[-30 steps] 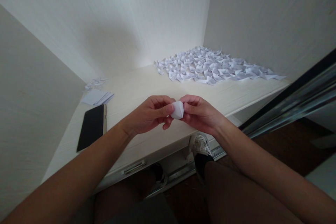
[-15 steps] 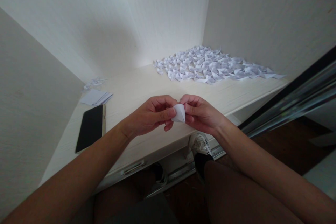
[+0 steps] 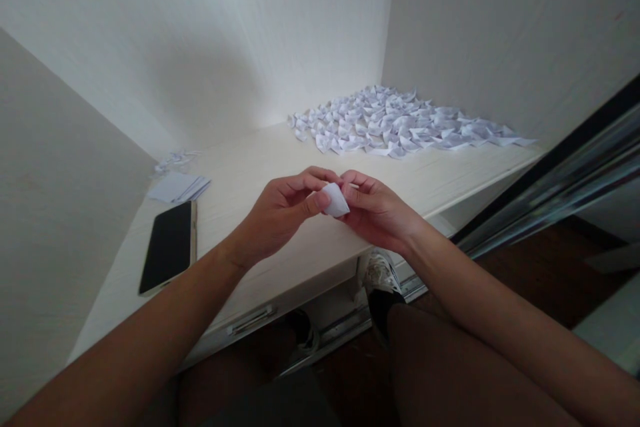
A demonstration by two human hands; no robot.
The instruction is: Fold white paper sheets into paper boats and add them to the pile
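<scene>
We hold a small folded white paper piece (image 3: 335, 200) between both hands, above the front edge of the pale wooden shelf (image 3: 250, 167). Our left hand (image 3: 280, 213) pinches the paper's left side, thumb pressed up against it and the other fingers curled over the top. Our right hand (image 3: 375, 210) pinches the opposite side with its fingertips bunched close together, touching the left hand's fingertips over the paper.

Beyond the right hand, well apart from it in the far corner, lies a broad heap of folded paper pieces (image 3: 395, 123). To the left of the left hand a dark smartphone (image 3: 167, 247) lies flat, screen up. Farther back from the phone sits a small stack of white paper slips (image 3: 177, 187), and just behind that a few more folded scraps (image 3: 175, 160). Below the hands we see a metal drawer handle (image 3: 250, 320) and, under the right wrist, a white sneaker (image 3: 380, 273).
</scene>
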